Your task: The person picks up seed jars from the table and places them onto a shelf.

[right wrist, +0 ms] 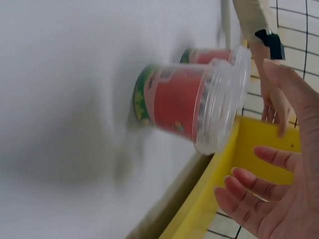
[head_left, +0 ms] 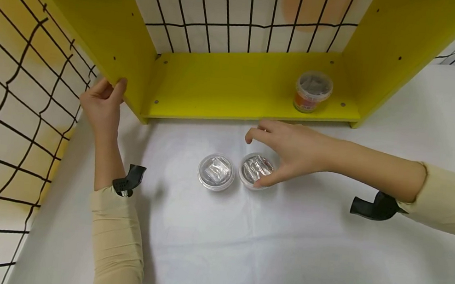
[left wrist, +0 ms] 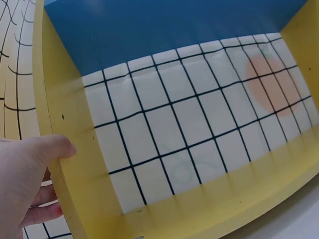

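My left hand (head_left: 104,103) grips the yellow shelf (head_left: 217,85); my right hand (head_left: 297,145) hovers, fingers open, by a clear tub (head_left: 256,167). A low sweep might topple it

Two red-labelled tubs (head_left: 216,172) (head_left: 255,166) stand upright before the yellow shelf (head_left: 225,84).

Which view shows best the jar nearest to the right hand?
Right wrist: the jar appears large, side-on, with red label. Head shows mainly its top, partly behind the right hand; left wrist, nothing.
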A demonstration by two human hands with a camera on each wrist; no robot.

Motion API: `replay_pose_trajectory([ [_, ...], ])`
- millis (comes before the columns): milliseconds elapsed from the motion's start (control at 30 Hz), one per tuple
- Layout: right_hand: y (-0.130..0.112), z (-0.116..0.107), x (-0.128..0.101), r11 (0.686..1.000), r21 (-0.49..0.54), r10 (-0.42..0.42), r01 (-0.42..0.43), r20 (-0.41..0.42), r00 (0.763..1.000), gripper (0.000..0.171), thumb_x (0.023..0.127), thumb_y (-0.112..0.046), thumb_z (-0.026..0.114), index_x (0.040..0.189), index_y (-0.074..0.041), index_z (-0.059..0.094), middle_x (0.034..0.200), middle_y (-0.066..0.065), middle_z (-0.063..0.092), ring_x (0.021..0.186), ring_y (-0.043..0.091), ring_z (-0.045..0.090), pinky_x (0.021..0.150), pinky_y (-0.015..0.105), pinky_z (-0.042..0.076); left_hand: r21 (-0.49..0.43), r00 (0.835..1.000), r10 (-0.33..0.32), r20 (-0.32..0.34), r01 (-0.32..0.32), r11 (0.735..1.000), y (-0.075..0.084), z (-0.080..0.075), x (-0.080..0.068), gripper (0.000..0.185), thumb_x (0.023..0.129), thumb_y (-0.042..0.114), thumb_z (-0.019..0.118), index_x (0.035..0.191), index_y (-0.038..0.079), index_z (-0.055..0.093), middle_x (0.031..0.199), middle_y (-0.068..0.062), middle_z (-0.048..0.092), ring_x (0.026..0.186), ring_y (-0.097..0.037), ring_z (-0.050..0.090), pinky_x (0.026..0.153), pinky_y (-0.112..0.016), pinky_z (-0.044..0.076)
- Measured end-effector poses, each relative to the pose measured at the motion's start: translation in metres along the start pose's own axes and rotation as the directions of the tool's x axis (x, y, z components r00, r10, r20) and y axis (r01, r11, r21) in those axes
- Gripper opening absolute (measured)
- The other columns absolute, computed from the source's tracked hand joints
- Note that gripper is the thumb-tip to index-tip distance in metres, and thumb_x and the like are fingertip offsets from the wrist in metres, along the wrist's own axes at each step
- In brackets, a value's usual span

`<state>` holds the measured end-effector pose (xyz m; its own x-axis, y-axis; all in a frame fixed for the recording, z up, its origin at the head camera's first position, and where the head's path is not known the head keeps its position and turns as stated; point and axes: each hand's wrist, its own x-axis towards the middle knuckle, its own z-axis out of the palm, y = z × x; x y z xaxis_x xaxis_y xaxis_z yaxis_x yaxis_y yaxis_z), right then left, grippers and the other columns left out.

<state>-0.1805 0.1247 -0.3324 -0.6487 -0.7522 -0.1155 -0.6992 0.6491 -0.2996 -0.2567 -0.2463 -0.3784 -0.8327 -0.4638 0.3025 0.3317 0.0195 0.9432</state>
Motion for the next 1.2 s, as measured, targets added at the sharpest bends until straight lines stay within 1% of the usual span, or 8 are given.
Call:
replay_pose_trajectory([
  [133,-0.005,0.005,0.001,0.999,0.003,-0.052,0.052,-0.010,0.999,0.073,0.063,-0.068,0.068,0.116,-0.022,0.049,0.104,-0.001,0.049,0.088,0.014,0.051,0.074,0.029,0.048,0.003,1.000,-0.004,-0.004,0.004,1.000,0.000,0.000,0.000,0.027,0.075,0.009,0.075,0.102,0.008,0.072,0.096,-0.008,0.071,0.084,-0.016,0.068,0.061,-0.016,0.052],
  [233,-0.008,0.008,0.002,0.998,0.012,-0.067,0.068,-0.019,0.998,0.074,0.062,-0.066,0.071,0.116,-0.020,0.050,0.103,0.002,0.050,0.085,0.015,0.050,0.072,0.028,0.047,0.006,1.000,-0.002,-0.006,0.002,1.000,0.000,0.000,0.000,0.027,0.075,0.010,0.075,0.101,0.008,0.073,0.095,-0.008,0.071,0.084,-0.016,0.068,0.060,-0.016,0.052],
  [433,-0.013,0.014,0.005,0.998,-0.001,-0.055,0.055,-0.009,0.998,0.075,0.062,-0.063,0.073,0.117,-0.019,0.050,0.100,0.002,0.048,0.085,0.015,0.047,0.066,0.026,0.046,-0.005,1.000,0.000,-0.003,0.000,1.000,0.000,0.000,0.000,0.027,0.075,0.009,0.075,0.102,0.007,0.072,0.096,-0.009,0.071,0.085,-0.016,0.068,0.061,-0.017,0.053],
  [633,-0.015,0.019,0.006,0.999,-0.004,-0.038,0.038,0.032,0.999,0.076,0.062,-0.062,0.074,0.119,-0.018,0.050,0.103,0.001,0.047,0.092,0.015,0.046,0.068,0.029,0.050,-0.018,1.000,0.002,0.001,-0.002,1.000,0.000,0.000,0.001,0.027,0.075,0.008,0.075,0.102,0.007,0.072,0.096,-0.009,0.071,0.085,-0.016,0.068,0.060,-0.017,0.053],
  [767,-0.015,0.021,0.007,1.000,-0.011,-0.027,0.028,0.048,0.998,0.073,0.063,-0.057,0.075,0.119,-0.018,0.051,0.105,0.002,0.047,0.096,0.016,0.046,0.070,0.031,0.052,-0.026,1.000,0.000,0.013,0.000,1.000,0.000,0.000,0.001,0.027,0.075,0.008,0.074,0.102,0.006,0.072,0.096,-0.009,0.071,0.085,-0.017,0.068,0.062,-0.018,0.053],
  [1000,-0.012,0.026,0.006,0.999,-0.025,-0.026,0.027,0.055,0.998,0.066,0.065,-0.046,0.076,0.120,-0.019,0.051,0.108,0.002,0.048,0.095,0.015,0.046,0.069,0.033,0.051,-0.028,1.000,-0.016,0.014,0.016,0.999,0.000,0.000,0.001,0.028,0.075,0.007,0.074,0.103,0.007,0.072,0.096,-0.008,0.071,0.084,-0.017,0.068,0.062,-0.018,0.053],
  [1200,-0.012,0.027,0.007,0.999,-0.021,-0.028,0.030,0.055,0.998,0.063,0.066,-0.043,0.075,0.119,-0.019,0.051,0.107,0.001,0.047,0.095,0.015,0.046,0.068,0.032,0.052,-0.021,1.000,-0.004,0.015,0.004,1.000,0.000,0.000,0.001,0.027,0.075,0.007,0.074,0.102,0.006,0.072,0.095,-0.008,0.071,0.084,-0.017,0.068,0.062,-0.018,0.053],
])
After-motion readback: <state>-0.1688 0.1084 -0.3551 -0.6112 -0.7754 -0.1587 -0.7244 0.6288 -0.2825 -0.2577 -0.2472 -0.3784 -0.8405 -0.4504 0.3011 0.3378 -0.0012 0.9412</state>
